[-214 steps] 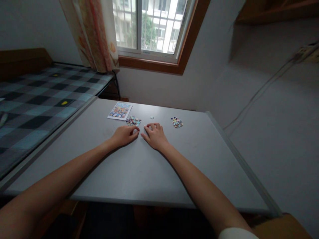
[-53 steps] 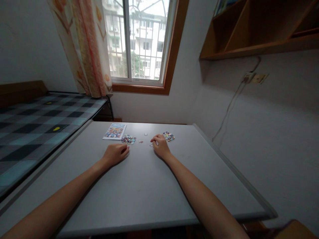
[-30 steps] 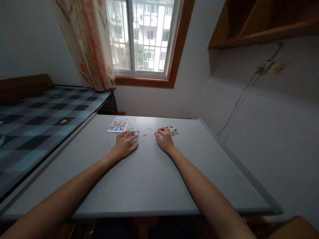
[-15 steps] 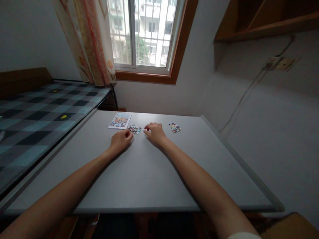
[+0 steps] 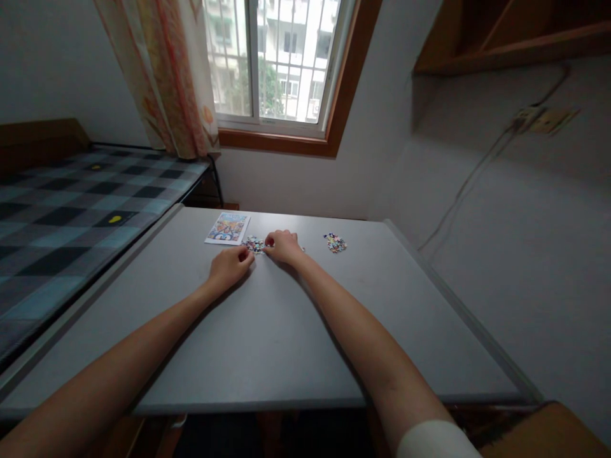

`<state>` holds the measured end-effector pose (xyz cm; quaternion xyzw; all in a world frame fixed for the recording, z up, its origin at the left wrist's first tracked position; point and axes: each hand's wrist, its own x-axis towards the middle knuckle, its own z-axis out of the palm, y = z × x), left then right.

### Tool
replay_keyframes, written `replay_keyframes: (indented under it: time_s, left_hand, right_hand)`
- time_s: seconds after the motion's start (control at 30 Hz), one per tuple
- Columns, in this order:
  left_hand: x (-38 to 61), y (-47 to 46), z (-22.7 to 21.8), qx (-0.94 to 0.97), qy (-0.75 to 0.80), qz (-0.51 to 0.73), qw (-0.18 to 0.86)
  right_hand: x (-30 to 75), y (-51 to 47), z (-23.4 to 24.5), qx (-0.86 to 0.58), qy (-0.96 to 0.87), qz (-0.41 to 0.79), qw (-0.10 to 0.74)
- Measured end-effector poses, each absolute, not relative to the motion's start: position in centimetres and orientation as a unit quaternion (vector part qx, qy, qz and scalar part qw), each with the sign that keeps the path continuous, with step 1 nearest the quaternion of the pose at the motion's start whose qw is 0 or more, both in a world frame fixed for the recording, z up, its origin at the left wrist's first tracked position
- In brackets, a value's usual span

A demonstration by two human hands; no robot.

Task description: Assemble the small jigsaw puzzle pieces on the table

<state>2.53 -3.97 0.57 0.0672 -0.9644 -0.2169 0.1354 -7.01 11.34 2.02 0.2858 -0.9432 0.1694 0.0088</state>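
A small pile of jigsaw puzzle pieces [image 5: 254,244] lies on the white table, with both of my hands beside it. My left hand [image 5: 231,267] rests at the pile's near left side, thumb and fingertips pressed together; whatever they hold is too small to make out. At the pile's right edge, my right hand [image 5: 285,247] has its thumb and fingers curled into a pinch, covering some pieces. What lies between those fingertips is hidden. A picture sheet [image 5: 228,228] with a colourful print touches or nearly touches the pile at the back left.
A second pile of puzzle pieces [image 5: 335,242] sits farther right on the table [image 5: 258,343]. Left of the table stands a bed with a checked cover [image 5: 95,219]. A window [image 5: 274,70] and a curtain [image 5: 167,83] are behind; a wall shelf [image 5: 477,54] hangs upper right.
My right hand has moved left to the pile's edge, its fingers closing from a looser curl. My left hand stays almost in place. The view has shifted slightly.
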Motion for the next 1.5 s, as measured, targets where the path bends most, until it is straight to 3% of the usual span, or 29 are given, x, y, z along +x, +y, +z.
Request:
replay_keyframes:
  time_s: [0.3,0.57,0.73,1.5]
  left_hand:
    - [2.4,-4.3,0.3,0.048,-0.96,-0.237,0.14]
    - [2.2,-4.5,-0.4,-0.065,-0.927,-0.333,0.159]
    - [2.3,-4.5,-0.8,-0.143,-0.912,-0.361,0.133]
    - [2.3,-3.6,-0.2,-0.09,-0.839,-0.536,0.034]
  right_hand:
    - [-7.2,11.1,1.7,0.26,-0.926,0.273,0.013]
    - [-5.4,12.3,1.1,0.241,-0.737,0.628,-0.063]
    - [-3.0,13.9,-0.7,0.17,-0.641,0.742,-0.099]
    - [-2.0,14.2,-1.4,0.182,-0.632,0.744,-0.119]
